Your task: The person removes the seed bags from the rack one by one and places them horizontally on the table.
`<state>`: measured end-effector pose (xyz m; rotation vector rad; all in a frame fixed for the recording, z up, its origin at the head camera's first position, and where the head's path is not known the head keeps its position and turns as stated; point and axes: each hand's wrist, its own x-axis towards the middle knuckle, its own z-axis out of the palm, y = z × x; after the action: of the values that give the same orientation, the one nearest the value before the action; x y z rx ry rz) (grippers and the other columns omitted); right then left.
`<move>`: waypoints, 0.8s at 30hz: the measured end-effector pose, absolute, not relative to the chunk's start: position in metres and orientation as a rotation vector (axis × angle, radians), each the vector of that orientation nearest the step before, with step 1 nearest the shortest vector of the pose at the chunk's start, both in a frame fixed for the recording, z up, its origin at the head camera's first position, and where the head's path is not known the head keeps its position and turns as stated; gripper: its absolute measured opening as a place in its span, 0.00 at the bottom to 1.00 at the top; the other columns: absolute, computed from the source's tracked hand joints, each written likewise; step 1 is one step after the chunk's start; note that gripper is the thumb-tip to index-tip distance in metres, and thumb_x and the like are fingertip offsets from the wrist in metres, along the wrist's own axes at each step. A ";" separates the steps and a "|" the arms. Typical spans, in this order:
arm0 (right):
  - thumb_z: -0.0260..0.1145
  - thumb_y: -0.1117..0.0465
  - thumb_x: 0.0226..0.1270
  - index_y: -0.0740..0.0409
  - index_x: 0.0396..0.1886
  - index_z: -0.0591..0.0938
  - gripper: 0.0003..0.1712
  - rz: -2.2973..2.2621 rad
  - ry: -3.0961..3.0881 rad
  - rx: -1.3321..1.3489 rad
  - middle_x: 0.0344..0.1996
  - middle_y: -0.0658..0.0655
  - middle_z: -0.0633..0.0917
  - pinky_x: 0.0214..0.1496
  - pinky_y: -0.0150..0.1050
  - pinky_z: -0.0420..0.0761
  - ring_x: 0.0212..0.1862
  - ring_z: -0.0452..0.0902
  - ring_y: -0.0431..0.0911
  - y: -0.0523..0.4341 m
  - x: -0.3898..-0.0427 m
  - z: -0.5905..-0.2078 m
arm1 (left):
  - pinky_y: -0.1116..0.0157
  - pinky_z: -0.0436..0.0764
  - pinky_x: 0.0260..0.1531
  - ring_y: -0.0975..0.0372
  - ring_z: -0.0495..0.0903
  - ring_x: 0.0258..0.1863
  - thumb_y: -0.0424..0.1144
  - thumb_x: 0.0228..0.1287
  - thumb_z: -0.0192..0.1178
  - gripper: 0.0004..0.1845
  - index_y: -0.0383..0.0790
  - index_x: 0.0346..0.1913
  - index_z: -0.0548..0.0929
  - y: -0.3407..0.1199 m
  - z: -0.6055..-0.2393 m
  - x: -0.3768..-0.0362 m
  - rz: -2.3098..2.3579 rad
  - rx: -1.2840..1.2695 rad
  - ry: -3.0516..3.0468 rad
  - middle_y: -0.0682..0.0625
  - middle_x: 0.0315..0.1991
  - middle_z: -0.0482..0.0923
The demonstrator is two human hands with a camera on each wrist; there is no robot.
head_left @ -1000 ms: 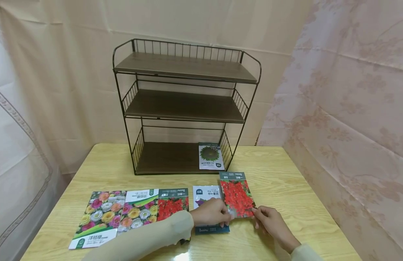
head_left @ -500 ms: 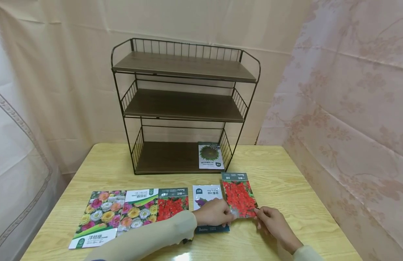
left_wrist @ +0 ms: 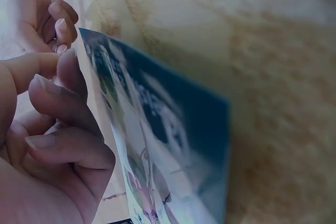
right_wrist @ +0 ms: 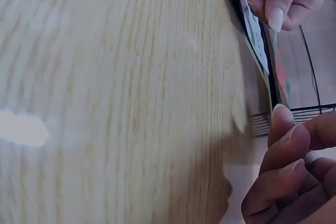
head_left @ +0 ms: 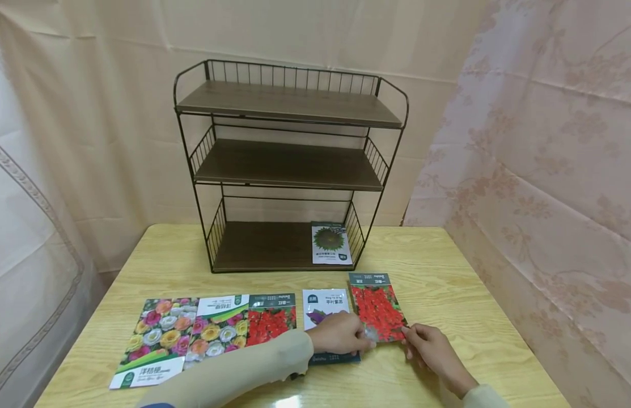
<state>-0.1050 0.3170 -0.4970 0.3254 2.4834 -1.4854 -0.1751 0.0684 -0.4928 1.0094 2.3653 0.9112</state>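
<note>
Both hands, the left hand [head_left: 341, 334] and right hand [head_left: 430, 348], pinch the red-flower seed packet [head_left: 377, 306], now slid slightly nearer the fingers' right.

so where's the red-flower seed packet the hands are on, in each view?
Head: red-flower seed packet lies right of centre on the table, between both hands.
Left wrist: blurred packet seen edge-on, centre, beside the left hand's fingers.
Right wrist: thin edge at upper right, above the right hand's fingers.
Shared landmark: the light wood tabletop.

light: soft, even | glare: table front edge | wrist views: blurred, dim
</note>
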 end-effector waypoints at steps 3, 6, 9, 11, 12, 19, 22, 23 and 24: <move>0.56 0.52 0.82 0.64 0.33 0.82 0.21 -1.480 2.496 0.331 0.22 0.55 0.82 0.17 0.31 0.67 0.16 0.62 0.39 0.318 -0.105 -0.499 | 0.71 0.64 0.13 0.70 0.65 0.11 0.52 0.73 0.64 0.26 0.50 0.14 0.80 0.069 -0.494 -0.175 0.882 1.030 2.389 0.62 0.10 0.74; 0.57 0.52 0.82 0.63 0.33 0.81 0.21 -1.478 2.502 0.351 0.21 0.55 0.82 0.18 0.32 0.69 0.17 0.63 0.40 0.318 -0.105 -0.500 | 0.71 0.60 0.11 0.70 0.62 0.10 0.52 0.73 0.64 0.28 0.49 0.12 0.77 0.070 -0.494 -0.175 0.861 1.057 2.399 0.63 0.09 0.72; 0.57 0.53 0.82 0.63 0.32 0.81 0.20 -1.470 2.504 0.380 0.22 0.55 0.82 0.19 0.32 0.68 0.17 0.63 0.40 0.318 -0.104 -0.501 | 0.72 0.57 0.10 0.71 0.59 0.09 0.52 0.74 0.63 0.29 0.50 0.11 0.75 0.072 -0.495 -0.174 0.833 1.078 2.409 0.63 0.08 0.69; 0.57 0.53 0.82 0.62 0.31 0.81 0.21 -1.462 2.510 0.398 0.22 0.55 0.82 0.18 0.32 0.67 0.17 0.62 0.40 0.318 -0.104 -0.501 | 0.72 0.55 0.10 0.71 0.57 0.08 0.52 0.74 0.63 0.30 0.50 0.10 0.73 0.073 -0.495 -0.174 0.819 1.094 2.408 0.63 0.07 0.66; 0.57 0.53 0.82 0.62 0.31 0.81 0.21 -1.454 2.515 0.407 0.21 0.55 0.82 0.17 0.32 0.66 0.16 0.62 0.40 0.318 -0.103 -0.501 | 0.73 0.55 0.10 0.71 0.56 0.08 0.52 0.74 0.63 0.30 0.50 0.10 0.72 0.074 -0.496 -0.174 0.809 1.100 2.410 0.63 0.07 0.64; 0.58 0.52 0.81 0.62 0.33 0.82 0.20 -1.458 2.517 0.414 0.20 0.55 0.81 0.16 0.32 0.65 0.15 0.60 0.39 0.320 -0.104 -0.504 | 0.73 0.52 0.10 0.72 0.52 0.08 0.52 0.74 0.63 0.31 0.50 0.10 0.67 0.075 -0.498 -0.176 0.776 1.132 2.407 0.62 0.06 0.57; 0.57 0.52 0.82 0.62 0.33 0.82 0.21 -1.460 2.505 0.410 0.20 0.55 0.81 0.16 0.32 0.65 0.15 0.61 0.39 0.321 -0.105 -0.504 | 0.73 0.52 0.10 0.72 0.51 0.08 0.52 0.74 0.63 0.31 0.50 0.11 0.67 0.076 -0.497 -0.176 0.764 1.149 2.423 0.62 0.06 0.55; 0.57 0.52 0.82 0.63 0.33 0.82 0.21 -1.462 2.498 0.408 0.20 0.55 0.81 0.17 0.32 0.65 0.16 0.61 0.39 0.322 -0.105 -0.504 | 0.73 0.52 0.10 0.72 0.51 0.08 0.52 0.74 0.63 0.32 0.50 0.10 0.67 0.076 -0.497 -0.176 0.759 1.154 2.427 0.62 0.07 0.55; 0.57 0.52 0.82 0.63 0.33 0.82 0.21 -1.460 2.496 0.405 0.20 0.55 0.81 0.17 0.32 0.66 0.16 0.61 0.40 0.322 -0.105 -0.504 | 0.73 0.51 0.10 0.72 0.50 0.08 0.52 0.74 0.63 0.32 0.50 0.10 0.67 0.076 -0.497 -0.176 0.758 1.158 2.428 0.62 0.07 0.54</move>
<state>-0.1053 0.3218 -0.5042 0.4050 2.4960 -1.4596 -0.1761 0.0755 -0.4967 1.1581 2.4284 0.7576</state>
